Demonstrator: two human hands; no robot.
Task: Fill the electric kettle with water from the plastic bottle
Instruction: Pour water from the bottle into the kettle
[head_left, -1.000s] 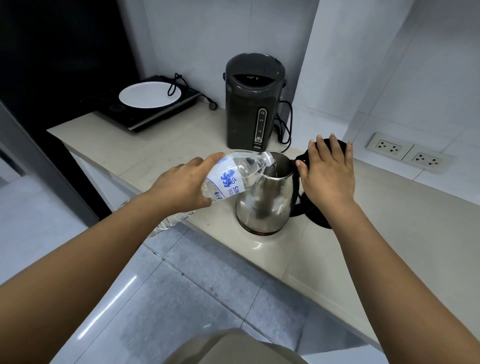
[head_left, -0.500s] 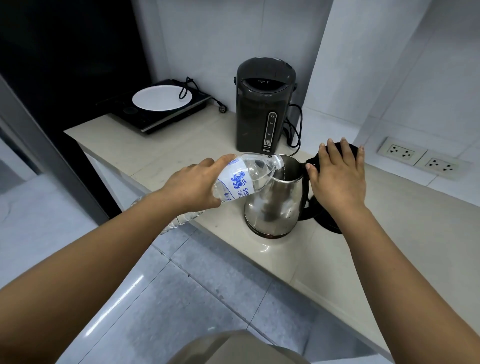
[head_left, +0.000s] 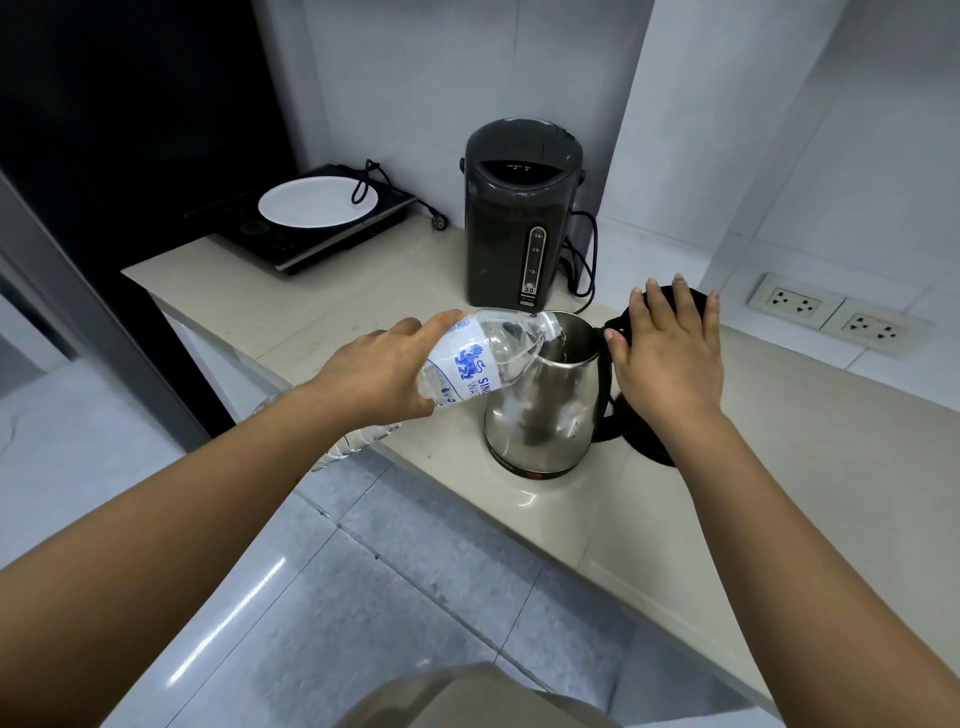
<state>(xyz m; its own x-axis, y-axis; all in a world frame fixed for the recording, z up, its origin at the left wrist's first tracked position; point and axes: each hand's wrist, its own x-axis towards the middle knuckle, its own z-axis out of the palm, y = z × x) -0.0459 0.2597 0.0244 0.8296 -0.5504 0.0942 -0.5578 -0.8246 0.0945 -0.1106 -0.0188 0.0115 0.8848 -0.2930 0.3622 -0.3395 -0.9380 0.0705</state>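
Note:
A steel electric kettle (head_left: 545, 410) stands on the beige counter (head_left: 810, 467) near its front edge. Its black lid (head_left: 670, 306) is swung open to the right. My right hand (head_left: 670, 353) rests on that lid and the top of the black handle, holding it back. My left hand (head_left: 374, 374) grips a clear plastic bottle (head_left: 488, 364) with a blue and white label. The bottle lies tilted, its neck over the kettle's open mouth, and water sits in its lower side. The bottle's base sticks out below my left wrist.
A dark hot-water dispenser (head_left: 519, 218) with a cord stands behind the kettle. At the far left, an induction hob (head_left: 306, 234) carries a white plate (head_left: 317, 200). Two wall sockets (head_left: 836, 317) sit at the right. The counter's front edge drops to a tiled floor (head_left: 363, 571).
Both hands, bottle and kettle keep the same pose. The camera view has shifted slightly, so everything sits a little further right in the picture.

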